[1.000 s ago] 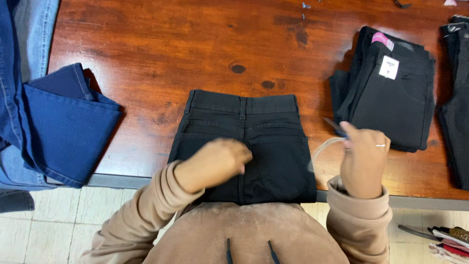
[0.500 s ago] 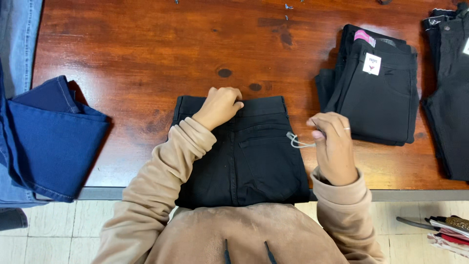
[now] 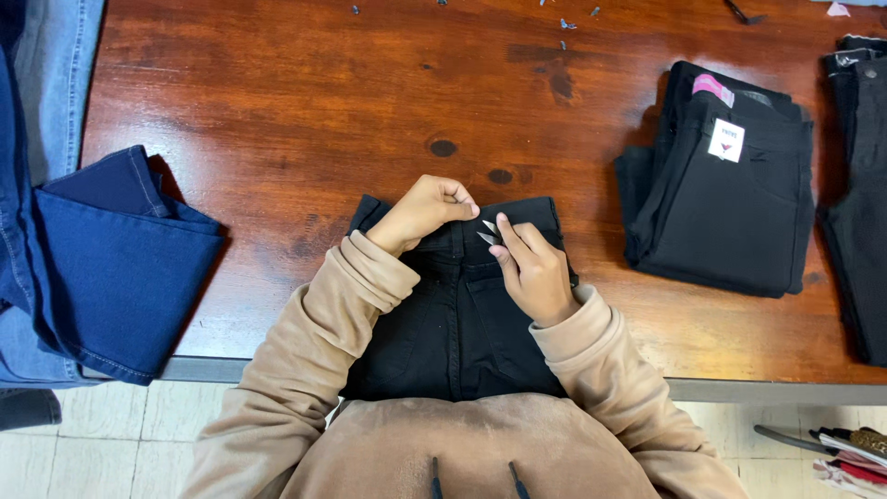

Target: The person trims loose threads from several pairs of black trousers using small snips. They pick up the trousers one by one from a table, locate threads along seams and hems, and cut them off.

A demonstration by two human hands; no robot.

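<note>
A folded pair of black jeans (image 3: 453,323) lies on the wooden table (image 3: 277,111) right in front of me, waistband away from me. My left hand (image 3: 425,211) pinches the waistband at its top middle. My right hand (image 3: 534,268) rests on the jeans just to the right and grips small thread snips (image 3: 487,232), whose silver tips point at the waistband beside my left fingers. Both arms wear tan sleeves.
Folded dark blue jeans (image 3: 111,268) hang over the table's left edge. A stack of black jeans with paper tags (image 3: 730,194) lies at the right, and another black pair (image 3: 864,185) at the far right edge. Thread scraps dot the far side of the table.
My left hand slid up from the middle of the jeans to the waistband. My right hand came in from the jeans' right side to the waistband centre, snips now pointing at it.
</note>
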